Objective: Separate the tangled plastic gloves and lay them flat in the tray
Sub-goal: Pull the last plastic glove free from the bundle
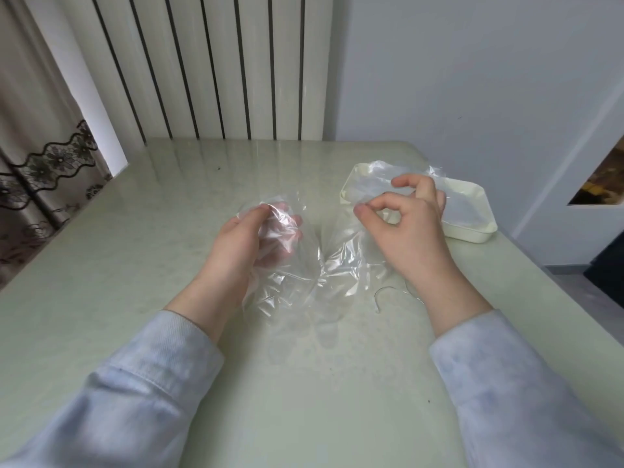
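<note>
A crumpled bunch of clear plastic gloves (297, 285) hangs between my hands above the pale green table (135, 265). My left hand (250, 241) grips one part of the bunch, with film wrapped over its fingers. My right hand (408, 224) pinches another part of the film between thumb and forefinger. A white rectangular tray (472, 231) stands at the right, just behind my right hand. Clear plastic (378, 177) lies in the tray and drapes over its far rim.
A thin curved wire or hair-like strand (381, 295) lies on the table below my right wrist. A white radiator (202, 62) and a curtain (40, 163) stand behind the table's far edge. The table's right edge runs close to the tray.
</note>
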`<control>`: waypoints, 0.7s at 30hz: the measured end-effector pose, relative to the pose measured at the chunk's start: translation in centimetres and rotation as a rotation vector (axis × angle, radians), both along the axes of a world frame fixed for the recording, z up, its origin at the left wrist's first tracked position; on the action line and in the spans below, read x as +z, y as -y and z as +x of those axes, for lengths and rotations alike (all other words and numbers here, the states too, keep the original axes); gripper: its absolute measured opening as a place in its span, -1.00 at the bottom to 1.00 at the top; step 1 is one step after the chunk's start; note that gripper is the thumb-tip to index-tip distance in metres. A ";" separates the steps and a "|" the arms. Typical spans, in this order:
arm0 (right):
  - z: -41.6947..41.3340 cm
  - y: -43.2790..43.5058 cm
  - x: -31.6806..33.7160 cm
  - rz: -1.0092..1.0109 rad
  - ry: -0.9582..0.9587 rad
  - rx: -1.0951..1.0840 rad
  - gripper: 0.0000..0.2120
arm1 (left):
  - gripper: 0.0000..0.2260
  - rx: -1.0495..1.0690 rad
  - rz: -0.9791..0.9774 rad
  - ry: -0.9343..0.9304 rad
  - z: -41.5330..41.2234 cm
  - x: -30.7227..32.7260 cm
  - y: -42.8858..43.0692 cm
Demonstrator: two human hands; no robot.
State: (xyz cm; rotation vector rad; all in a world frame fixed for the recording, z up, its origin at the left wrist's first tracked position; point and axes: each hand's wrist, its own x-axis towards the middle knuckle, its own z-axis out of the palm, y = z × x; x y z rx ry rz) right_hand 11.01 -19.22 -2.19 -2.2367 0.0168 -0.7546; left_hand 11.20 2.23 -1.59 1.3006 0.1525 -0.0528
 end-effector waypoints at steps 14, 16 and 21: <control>-2.9 -2.1 4.3 0.970 -0.186 0.540 -0.86 | -0.82 -0.031 0.024 0.019 -0.6 0.5 0.2; -3.2 -2.8 4.7 1.116 -0.283 0.627 -0.85 | -0.79 -0.033 0.063 0.023 -0.9 0.9 0.1; -3.2 -4.8 4.3 1.136 -0.360 0.618 -0.85 | -0.91 -0.100 0.038 0.028 -1.4 1.3 0.2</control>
